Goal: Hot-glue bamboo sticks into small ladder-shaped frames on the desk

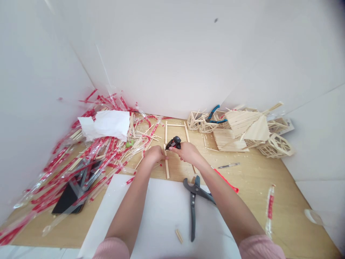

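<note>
Pale walls [161, 64] enclosed a wooden table [253, 190] bearing a stick frame [175, 125]. The right hand [188, 153] gripped a black tool [174, 143] at the frame's left side; the left hand [154, 154] was there too, whether pinching I couldn't tell.

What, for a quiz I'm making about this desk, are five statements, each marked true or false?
1. The right hand holds a small black tool. True.
2. The blue-handled tool rests among the stick structures on the right. True.
3. The grey cutter lies atop the stick structures. False: the grey cutter lies mostly on the white sheet.
4. The small white paper lies right of both hands. False: the small white paper lies to their left, among red-marked wrappers.
5. Two short sticks lie on the white sheet. True.
</note>
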Demonstrator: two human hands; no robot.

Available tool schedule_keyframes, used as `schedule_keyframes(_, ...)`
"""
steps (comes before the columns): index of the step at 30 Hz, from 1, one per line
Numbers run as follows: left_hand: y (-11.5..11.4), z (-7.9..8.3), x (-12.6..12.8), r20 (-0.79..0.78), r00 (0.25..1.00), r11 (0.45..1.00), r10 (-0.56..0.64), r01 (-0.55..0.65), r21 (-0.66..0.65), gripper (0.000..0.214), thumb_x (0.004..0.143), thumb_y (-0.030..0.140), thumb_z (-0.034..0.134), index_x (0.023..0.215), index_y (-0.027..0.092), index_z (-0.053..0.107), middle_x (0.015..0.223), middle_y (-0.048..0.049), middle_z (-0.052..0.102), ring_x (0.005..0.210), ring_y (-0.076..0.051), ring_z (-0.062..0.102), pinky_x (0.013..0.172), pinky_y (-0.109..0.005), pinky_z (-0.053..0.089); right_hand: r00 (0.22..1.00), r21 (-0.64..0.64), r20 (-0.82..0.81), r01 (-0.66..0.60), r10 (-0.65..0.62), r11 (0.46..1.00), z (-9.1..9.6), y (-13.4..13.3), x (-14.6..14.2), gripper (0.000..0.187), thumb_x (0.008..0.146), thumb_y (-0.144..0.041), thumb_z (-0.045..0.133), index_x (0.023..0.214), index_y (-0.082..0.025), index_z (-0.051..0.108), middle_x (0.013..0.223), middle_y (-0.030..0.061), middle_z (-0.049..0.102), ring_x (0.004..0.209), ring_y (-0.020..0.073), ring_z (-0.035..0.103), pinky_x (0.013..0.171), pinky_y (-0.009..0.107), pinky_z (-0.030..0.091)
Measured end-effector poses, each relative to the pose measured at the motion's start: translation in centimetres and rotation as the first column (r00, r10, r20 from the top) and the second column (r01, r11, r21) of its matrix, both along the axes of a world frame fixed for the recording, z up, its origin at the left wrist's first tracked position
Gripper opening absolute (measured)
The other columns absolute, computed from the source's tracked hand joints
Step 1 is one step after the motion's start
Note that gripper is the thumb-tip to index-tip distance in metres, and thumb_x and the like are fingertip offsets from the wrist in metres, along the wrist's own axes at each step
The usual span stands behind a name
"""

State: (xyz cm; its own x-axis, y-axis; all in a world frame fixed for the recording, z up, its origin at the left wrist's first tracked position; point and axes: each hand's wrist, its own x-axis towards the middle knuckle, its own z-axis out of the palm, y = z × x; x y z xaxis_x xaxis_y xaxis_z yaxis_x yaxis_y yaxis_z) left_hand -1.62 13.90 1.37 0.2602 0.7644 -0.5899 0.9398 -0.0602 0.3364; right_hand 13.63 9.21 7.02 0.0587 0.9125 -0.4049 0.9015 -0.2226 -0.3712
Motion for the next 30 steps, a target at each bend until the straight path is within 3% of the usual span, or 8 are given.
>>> schedule_keyframes(14, -0.06, 0.16, -0.01, -0.008, 1.000, 1.000, -0.006, 0.006, 0.002, 0.035, 0.065, 0.055, 0.064, 0.070, 0.019, 0.067, 0.065, -0.0056, 0.070, 0.072, -0.021, 0.065, 0.061, -0.026, 0.039, 1.000, -0.007, 0.010, 0.009, -0.009, 1.000, 0.07, 0.06, 0.07, 0.062, 0.081, -0.068, 0.039, 0.088, -0.014, 0.070, 0.074, 0.0109, 0.071, 0.065, 0.0180, 0.066, 0.060, 0.023, 0.042)
schedule_keyframes(30, -0.03, 0.09, -0.08, 0.002, 1.000, 1.000, -0.009, 0.009, -0.005, 0.037, 0.066, 0.055, 0.063, 0.069, 0.019, 0.067, 0.066, -0.0061, 0.069, 0.071, -0.021, 0.066, 0.063, -0.027, 0.041, 1.000, 0.003, -0.020, 0.014, -0.014, 1.000, -0.22, -0.01, 0.10, 0.052, 0.083, -0.061, 0.045, 0.089, -0.015, 0.069, 0.077, 0.0098, 0.071, 0.065, 0.0168, 0.066, 0.062, 0.022, 0.043)
